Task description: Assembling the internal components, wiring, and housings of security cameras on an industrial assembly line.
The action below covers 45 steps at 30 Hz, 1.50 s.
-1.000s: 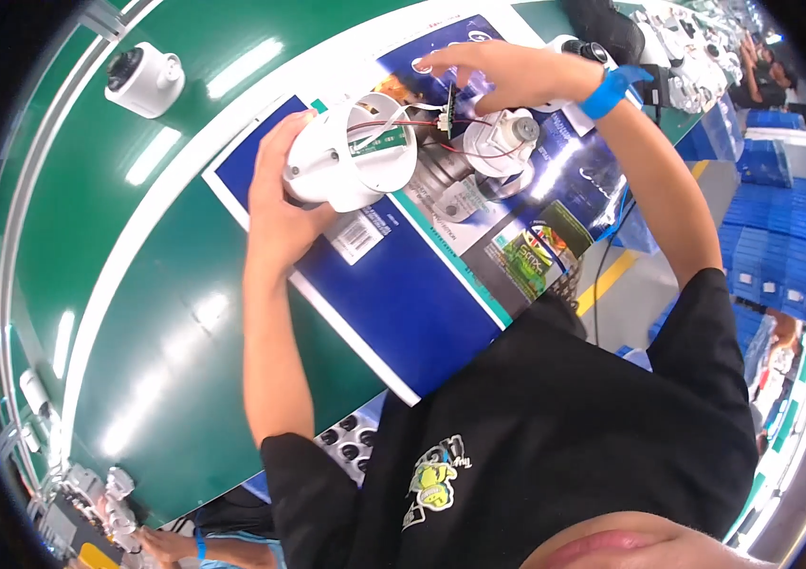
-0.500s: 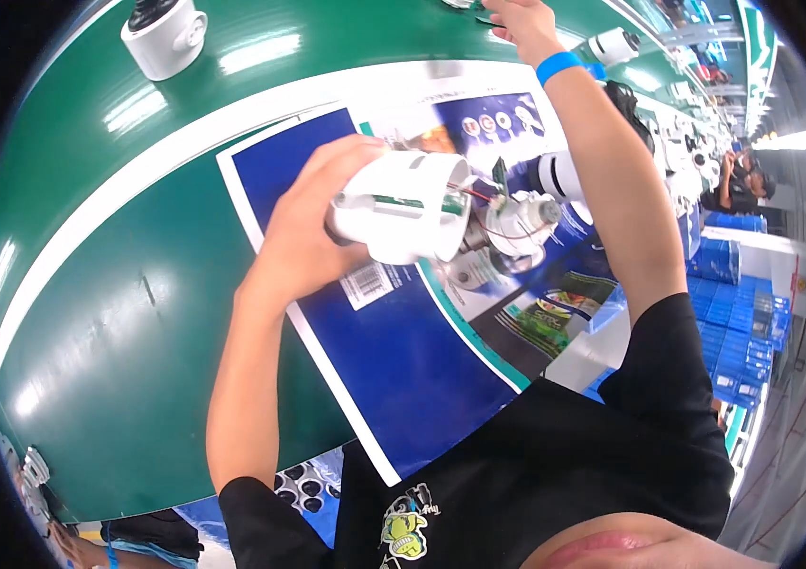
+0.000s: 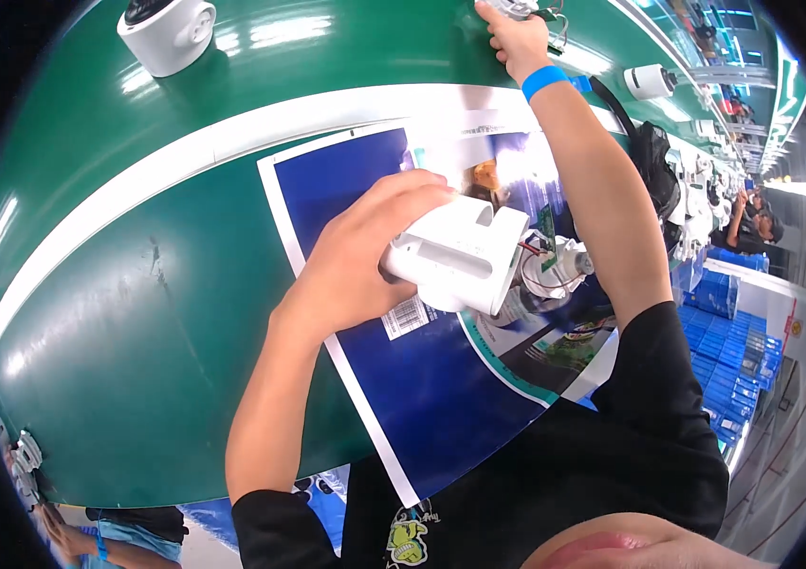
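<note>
My left hand [image 3: 351,251] is closed round a white plastic camera housing [image 3: 460,254], tilted above a blue printed sheet [image 3: 441,398]. Fingers wrap over the top of its cylinder, with the thumb below. Red wires run from its open end to a white round module [image 3: 553,273] and a small green circuit board [image 3: 547,230] beside it. Stretched to the far side of the green table, my right hand [image 3: 519,40], with a blue wristband, grips a white part with wires and a green board [image 3: 517,8]; the top edge cuts this part off.
A white camera with a black lens [image 3: 166,36] stands at the far left, and another [image 3: 650,82] at the far right. Something black [image 3: 654,166] lies beyond my right forearm. More white cameras line the table. Blue bins [image 3: 740,346] are stacked to the right. Other people work nearby.
The view has shifted, so the sheet and table sit lower and further right. My left hand still holds the housing, now turned a little. The wired white part now shows at my right hand.
</note>
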Each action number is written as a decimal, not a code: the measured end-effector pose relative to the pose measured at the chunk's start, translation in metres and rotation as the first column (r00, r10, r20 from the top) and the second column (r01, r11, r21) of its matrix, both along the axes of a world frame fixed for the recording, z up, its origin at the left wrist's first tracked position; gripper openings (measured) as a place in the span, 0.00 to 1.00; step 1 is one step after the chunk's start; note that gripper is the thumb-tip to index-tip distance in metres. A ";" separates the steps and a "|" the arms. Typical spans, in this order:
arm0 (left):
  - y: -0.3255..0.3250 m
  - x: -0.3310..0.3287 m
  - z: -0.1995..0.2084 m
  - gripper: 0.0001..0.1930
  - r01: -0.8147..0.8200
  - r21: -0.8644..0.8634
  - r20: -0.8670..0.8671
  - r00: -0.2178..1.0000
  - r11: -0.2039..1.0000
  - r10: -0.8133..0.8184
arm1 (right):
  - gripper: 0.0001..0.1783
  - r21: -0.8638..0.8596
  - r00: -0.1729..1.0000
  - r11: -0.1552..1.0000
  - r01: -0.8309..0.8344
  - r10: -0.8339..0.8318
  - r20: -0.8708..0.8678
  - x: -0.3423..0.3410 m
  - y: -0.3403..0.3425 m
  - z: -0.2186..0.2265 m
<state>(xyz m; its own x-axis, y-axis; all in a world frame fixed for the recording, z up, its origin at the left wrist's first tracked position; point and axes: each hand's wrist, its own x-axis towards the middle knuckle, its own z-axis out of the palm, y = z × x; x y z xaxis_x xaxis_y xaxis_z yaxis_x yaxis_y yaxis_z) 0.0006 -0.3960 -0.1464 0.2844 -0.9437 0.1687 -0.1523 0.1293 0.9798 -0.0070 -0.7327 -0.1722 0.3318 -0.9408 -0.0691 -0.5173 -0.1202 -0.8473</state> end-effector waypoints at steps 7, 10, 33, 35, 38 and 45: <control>-0.002 -0.001 -0.003 0.42 -0.006 -0.043 0.001 1.000 0.999 0.006 | 0.15 0.472 0.977 0.871 -0.138 0.042 0.208 0.004 -0.042 -0.012; 0.000 -0.001 -0.003 0.42 -0.004 -0.049 0.011 1.000 0.999 0.005 | 0.16 0.421 0.972 0.892 -0.162 0.072 0.222 0.012 -0.030 -0.015; -0.002 -0.009 -0.004 0.44 -0.079 0.019 -0.004 0.997 0.997 0.079 | 0.27 -0.231 0.899 0.885 -0.403 0.336 -0.281 -0.202 0.108 0.108; -0.005 -0.010 -0.002 0.44 -0.063 0.014 0.027 0.998 0.998 0.062 | 0.42 -0.293 0.717 0.780 -0.553 0.266 -0.644 -0.200 0.096 0.104; -0.003 -0.010 -0.002 0.45 -0.073 0.008 0.053 0.996 0.997 0.073 | 0.39 -0.287 0.719 0.762 -0.580 0.312 -0.621 -0.193 0.101 0.082; -0.001 -0.007 -0.003 0.48 -0.079 0.061 0.127 0.989 0.995 0.071 | 0.44 0.024 0.659 0.833 -0.552 0.454 -0.599 -0.192 0.107 0.056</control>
